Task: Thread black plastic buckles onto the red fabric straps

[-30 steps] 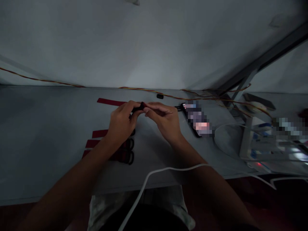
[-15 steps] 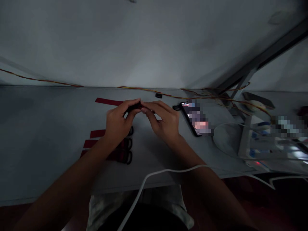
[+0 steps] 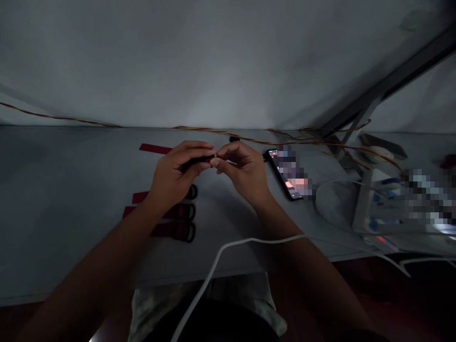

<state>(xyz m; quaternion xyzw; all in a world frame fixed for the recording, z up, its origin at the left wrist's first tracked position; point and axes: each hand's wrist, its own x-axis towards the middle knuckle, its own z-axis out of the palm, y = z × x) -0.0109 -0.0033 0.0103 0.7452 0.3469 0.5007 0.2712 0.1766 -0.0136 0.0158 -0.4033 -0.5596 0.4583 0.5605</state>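
My left hand (image 3: 173, 173) is closed around a dark red and black strap (image 3: 197, 160), which is partly hidden in its fingers. The thumb and index finger of my right hand (image 3: 245, 173) pinch the same strap at its right end. Below my left forearm lie several red straps (image 3: 183, 211) in a row, each ending at the right in a black ring or buckle (image 3: 191, 232). Another red strip (image 3: 155, 148) extends out from behind my left hand. A small black buckle-like piece (image 3: 234, 139) lies beyond my right hand.
A phone (image 3: 285, 178) with a lit screen lies to the right. Beyond it stands a white power strip (image 3: 368, 202) with cables. Twisted red and yellow wires (image 3: 213, 131) run along the wall. A white cable (image 3: 245, 241) crosses over my right forearm.
My left hand has shifted slightly left and its fingers have straightened along the strap. My right fingers have spread a little, and more of the strap's red end shows between the hands.
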